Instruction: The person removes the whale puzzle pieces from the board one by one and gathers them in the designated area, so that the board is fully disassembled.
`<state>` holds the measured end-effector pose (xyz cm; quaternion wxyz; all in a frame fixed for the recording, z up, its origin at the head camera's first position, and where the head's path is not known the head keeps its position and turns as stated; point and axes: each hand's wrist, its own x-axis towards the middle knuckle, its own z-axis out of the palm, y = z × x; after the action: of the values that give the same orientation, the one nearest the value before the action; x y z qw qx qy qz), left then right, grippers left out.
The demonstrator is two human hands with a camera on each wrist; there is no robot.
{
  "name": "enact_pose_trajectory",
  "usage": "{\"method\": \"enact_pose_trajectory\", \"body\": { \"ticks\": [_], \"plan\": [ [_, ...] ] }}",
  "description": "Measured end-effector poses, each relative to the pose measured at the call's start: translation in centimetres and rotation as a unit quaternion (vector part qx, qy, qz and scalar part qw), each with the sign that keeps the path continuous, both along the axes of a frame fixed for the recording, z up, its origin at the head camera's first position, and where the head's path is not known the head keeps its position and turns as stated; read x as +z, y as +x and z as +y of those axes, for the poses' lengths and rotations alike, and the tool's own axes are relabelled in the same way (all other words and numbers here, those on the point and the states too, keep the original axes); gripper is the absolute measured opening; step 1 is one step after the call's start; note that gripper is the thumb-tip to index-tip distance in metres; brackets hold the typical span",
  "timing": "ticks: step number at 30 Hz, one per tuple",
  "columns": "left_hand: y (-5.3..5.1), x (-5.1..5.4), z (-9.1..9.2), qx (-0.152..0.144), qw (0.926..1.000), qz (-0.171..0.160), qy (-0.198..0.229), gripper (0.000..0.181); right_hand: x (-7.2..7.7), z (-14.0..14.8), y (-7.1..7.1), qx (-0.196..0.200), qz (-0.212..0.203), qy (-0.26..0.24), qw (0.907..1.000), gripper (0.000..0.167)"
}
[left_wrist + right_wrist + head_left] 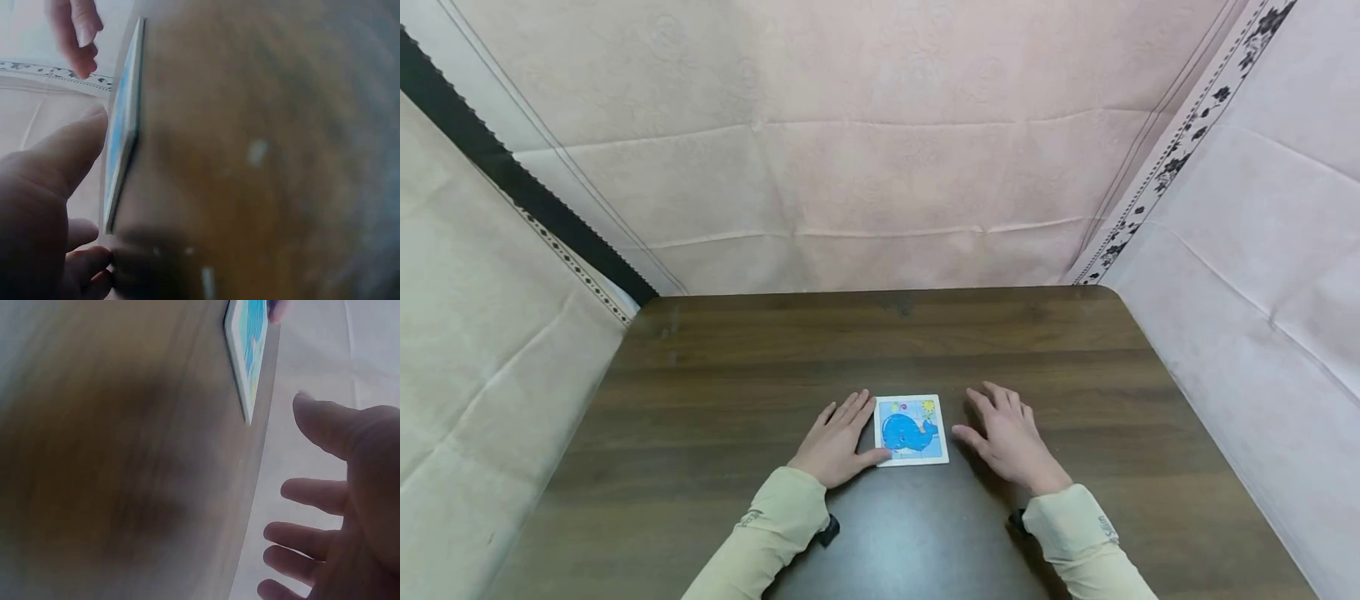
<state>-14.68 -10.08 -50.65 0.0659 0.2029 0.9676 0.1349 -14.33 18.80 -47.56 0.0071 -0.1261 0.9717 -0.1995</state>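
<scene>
A small square picture puzzle with a white frame lies flat on the brown table, showing a blue whale and a yellow sun. At its left edge rests my left hand, fingers straight and the thumb touching the frame's lower left corner. My right hand hovers to the right of the puzzle, apart from it, fingers loosely bent and holding nothing. In the left wrist view the puzzle appears edge-on beside the left thumb. The right wrist view shows the puzzle's corner beyond the spread right fingers.
The dark wooden table has rounded far corners. Pale cloth hangs behind it, with more cloth on the left and on the right. A black band runs along the left cloth.
</scene>
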Motion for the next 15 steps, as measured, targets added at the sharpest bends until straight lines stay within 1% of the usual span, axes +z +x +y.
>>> {"method": "enact_pose_trajectory", "body": {
  "ticks": [5,10,15],
  "plan": [
    [-0.2,-0.2,0.1,0.001,1.0000,0.003,-0.009,0.094,-0.1,-2.4,-1.0,0.031,0.011,0.006,0.9995,0.064],
    [-0.2,0.1,0.1,-0.013,0.9999,0.002,-0.010,0.090,0.1,-5.3,-1.9,0.069,0.002,-0.006,0.9976,0.054],
    [-0.3,0.4,0.1,-0.012,0.9999,-0.002,-0.009,0.090,0.1,-7.7,-2.8,0.115,0.000,-0.017,0.9932,0.044]
  ]
}}
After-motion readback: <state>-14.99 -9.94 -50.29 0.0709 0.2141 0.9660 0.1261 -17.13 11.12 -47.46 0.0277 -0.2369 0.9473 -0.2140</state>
